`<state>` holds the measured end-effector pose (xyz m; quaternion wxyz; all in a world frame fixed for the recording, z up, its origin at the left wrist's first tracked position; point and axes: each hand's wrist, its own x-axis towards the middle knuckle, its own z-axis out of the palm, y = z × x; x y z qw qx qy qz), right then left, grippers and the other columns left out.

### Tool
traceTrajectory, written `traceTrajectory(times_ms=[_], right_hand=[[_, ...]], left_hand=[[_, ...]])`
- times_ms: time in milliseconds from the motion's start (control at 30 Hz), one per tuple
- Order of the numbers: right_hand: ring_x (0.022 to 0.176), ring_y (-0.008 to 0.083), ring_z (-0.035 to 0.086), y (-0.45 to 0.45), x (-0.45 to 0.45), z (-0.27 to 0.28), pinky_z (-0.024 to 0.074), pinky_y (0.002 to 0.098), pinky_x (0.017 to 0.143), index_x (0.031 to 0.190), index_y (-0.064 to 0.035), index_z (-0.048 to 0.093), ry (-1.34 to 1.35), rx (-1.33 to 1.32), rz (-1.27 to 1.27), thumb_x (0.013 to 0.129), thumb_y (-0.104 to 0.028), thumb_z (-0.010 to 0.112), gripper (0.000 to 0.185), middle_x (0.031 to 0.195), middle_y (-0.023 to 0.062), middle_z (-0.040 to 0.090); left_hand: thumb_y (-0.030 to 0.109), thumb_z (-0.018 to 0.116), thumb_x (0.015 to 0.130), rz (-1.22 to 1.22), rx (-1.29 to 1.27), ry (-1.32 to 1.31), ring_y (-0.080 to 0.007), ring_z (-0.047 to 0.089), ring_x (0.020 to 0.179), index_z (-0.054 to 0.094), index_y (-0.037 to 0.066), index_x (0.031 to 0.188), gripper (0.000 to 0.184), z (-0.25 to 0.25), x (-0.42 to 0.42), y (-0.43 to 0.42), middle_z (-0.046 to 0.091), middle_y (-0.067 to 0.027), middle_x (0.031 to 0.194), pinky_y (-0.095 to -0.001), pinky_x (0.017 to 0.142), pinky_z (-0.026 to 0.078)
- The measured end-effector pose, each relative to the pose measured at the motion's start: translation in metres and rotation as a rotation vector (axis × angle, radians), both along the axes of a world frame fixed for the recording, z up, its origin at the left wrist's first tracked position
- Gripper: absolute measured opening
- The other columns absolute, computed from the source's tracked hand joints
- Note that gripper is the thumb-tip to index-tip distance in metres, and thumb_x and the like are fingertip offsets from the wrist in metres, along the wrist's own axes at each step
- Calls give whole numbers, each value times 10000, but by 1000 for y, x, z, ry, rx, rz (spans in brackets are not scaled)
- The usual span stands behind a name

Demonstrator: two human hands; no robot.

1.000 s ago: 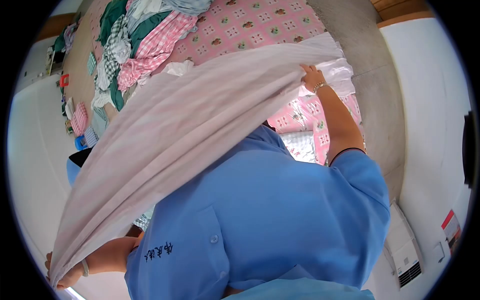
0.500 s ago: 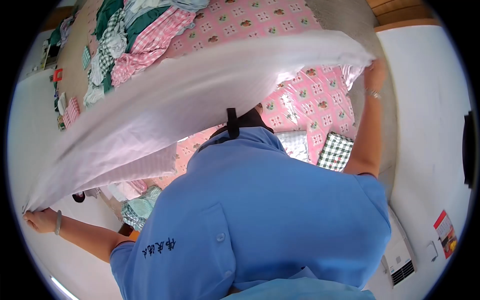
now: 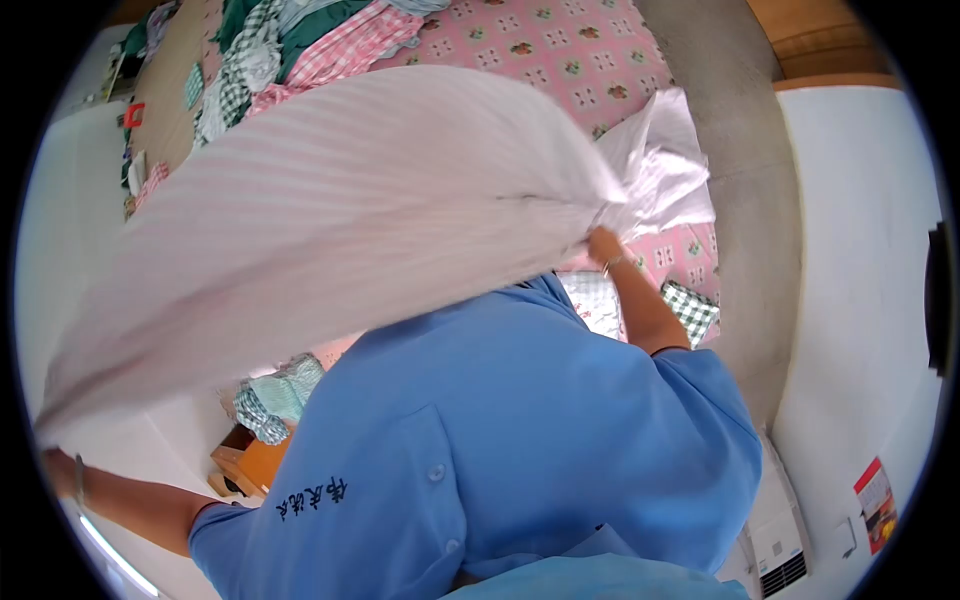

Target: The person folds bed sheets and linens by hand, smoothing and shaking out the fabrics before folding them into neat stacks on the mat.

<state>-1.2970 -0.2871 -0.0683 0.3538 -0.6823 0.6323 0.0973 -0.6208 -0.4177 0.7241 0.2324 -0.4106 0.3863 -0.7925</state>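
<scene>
Shirt writing: dark Chinese characters (image 3: 312,497) sit on your blue shirt (image 3: 560,430) at lower left of centre, upside down in this view
Wall print: the red-topped sheet of paper (image 3: 876,505) at lower right has print too small to read
Left hand: your arm stretches out to the far left edge, where your left hand (image 3: 62,473) grips a corner of the pale sheet (image 3: 330,200), its fingers mostly lost in the dark rim
Right hand: your elbow is bent, and your right hand (image 3: 605,245), right of centre, is pressed closed around the sheet's gathered edge
Pale sheet: it billows between your hands across the left and middle, one end lying on the pink patterned cover (image 3: 560,50) at right
Wooden box: you have an orange-brown box (image 3: 255,462) at lower left, its contents unclear, near green-checked cloth (image 3: 290,390)
</scene>
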Motion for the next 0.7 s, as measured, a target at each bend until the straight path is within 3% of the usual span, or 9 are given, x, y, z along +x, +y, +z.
traceTrajectory(times_ms=[67, 133, 200, 300, 367, 433, 467, 533, 700], right_hand=[[794, 298, 549, -72, -47, -34, 439, 394, 686, 826, -42, 562, 78, -189, -38, 751, -151, 442, 178, 822, 141, 574], [730, 322, 557, -149, -126, -55, 444, 421, 646, 809, -31, 545, 186, -539, -116, 782, -175, 407, 201, 800, 167, 572], [787, 300, 557, -229, -192, 39, 443, 377, 694, 937, -85, 586, 274, -442, -353, 760, -135, 455, 226, 854, 144, 580], [736, 280, 580, -301, -296, 185, 462, 394, 618, 910, -105, 603, 676, -704, -158, 781, -268, 450, 258, 813, 145, 597], [830, 294, 565, -313, -319, 305, 444, 386, 694, 926, -62, 588, 578, -800, -581, 767, -299, 482, 304, 894, 174, 582], [823, 298, 568, -272, -224, 416, 443, 372, 671, 956, -83, 585, -135, -1207, -1029, 779, -312, 474, 310, 908, 164, 584], [823, 298, 568, -277, -238, 416, 443, 372, 671, 956, -83, 585, -131, -1226, -1022, 779, -312, 474, 310, 908, 164, 584], [813, 301, 566, -281, -275, 409, 436, 355, 688, 956, -84, 592, 515, -1077, -298, 777, -276, 488, 283, 912, 162, 587], [794, 309, 548, -218, -219, 434, 421, 362, 714, 984, -63, 557, 209, -1396, -614, 752, -181, 528, 263, 890, 144, 583]], left_hand=[[204, 488, 819, -349, 174, 1260, -127, 360, 601, 477, 29, 661, 236, -43, -41, -22, 370, 6, 642, -272, 547, 333], [207, 507, 822, -1030, 6, 2063, -111, 323, 564, 457, 14, 597, 301, -90, -94, -60, 327, 22, 578, -269, 516, 301], [215, 486, 831, -858, -18, 2043, -127, 380, 640, 475, 7, 696, 248, -113, -69, -83, 383, -14, 680, -255, 555, 337], [238, 424, 856, -373, -19, 1968, -176, 551, 868, 531, -16, 990, 306, -141, 17, -105, 552, -124, 987, -213, 673, 444], [209, 401, 854, -350, -29, 1987, -203, 533, 891, 510, -33, 994, 300, -156, 62, -111, 534, -142, 1001, -255, 703, 433], [180, 379, 851, -485, -60, 2072, -229, 515, 914, 489, -51, 998, 295, -165, 96, -111, 516, -159, 1015, -297, 733, 423], [166, 367, 850, -554, -71, 2116, -243, 505, 925, 479, -59, 1000, 293, -169, 112, -110, 506, -168, 1021, -319, 749, 418], [138, 344, 848, -714, -94, 2200, -270, 487, 948, 458, -77, 1004, 288, -171, 138, -96, 488, -185, 1035, -361, 779, 408], [66, 287, 842, -1187, -136, 2425, -337, 441, 1005, 406, -120, 1014, 280, -173, 201, -52, 442, -228, 1070, -467, 855, 382]])
